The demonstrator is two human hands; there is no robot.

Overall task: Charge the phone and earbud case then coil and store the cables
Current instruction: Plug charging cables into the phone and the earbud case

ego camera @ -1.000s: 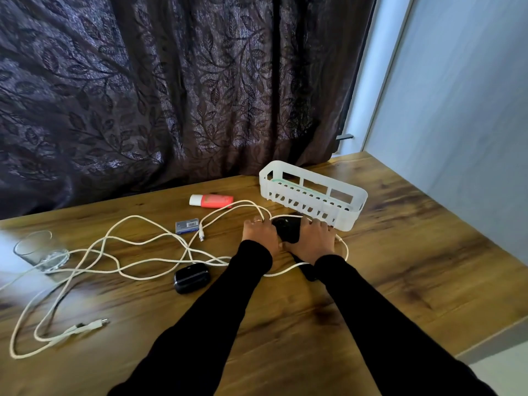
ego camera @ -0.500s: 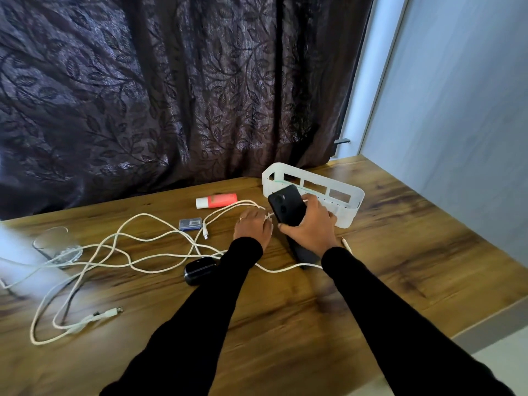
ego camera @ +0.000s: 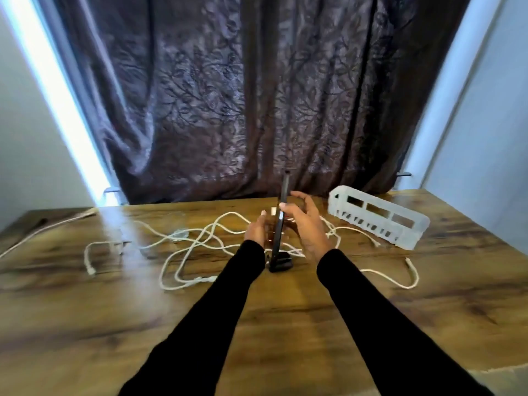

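Observation:
The black phone (ego camera: 283,195) stands upright and edge-on above the wooden table (ego camera: 285,324). My right hand (ego camera: 305,227) grips it, thumb on the near edge and fingers behind. My left hand (ego camera: 255,231) is just left of the phone and pinches a small white cable end (ego camera: 273,210) close to it; this part is blurred. A black earbud case (ego camera: 285,260) lies on the table under the phone's lower end. Tangled white cables (ego camera: 200,244) spread across the table to the left and behind my hands.
A white slotted plastic basket (ego camera: 377,221) lies at the back right of the table. One cable loop (ego camera: 411,278) trails on the right. A dark patterned curtain (ego camera: 243,110) hangs behind the table's far edge.
My right hand lifted the phone off the table and turned it upright and edge-on. My left hand came up beside it. The view swung left and up, so the basket now sits further right.

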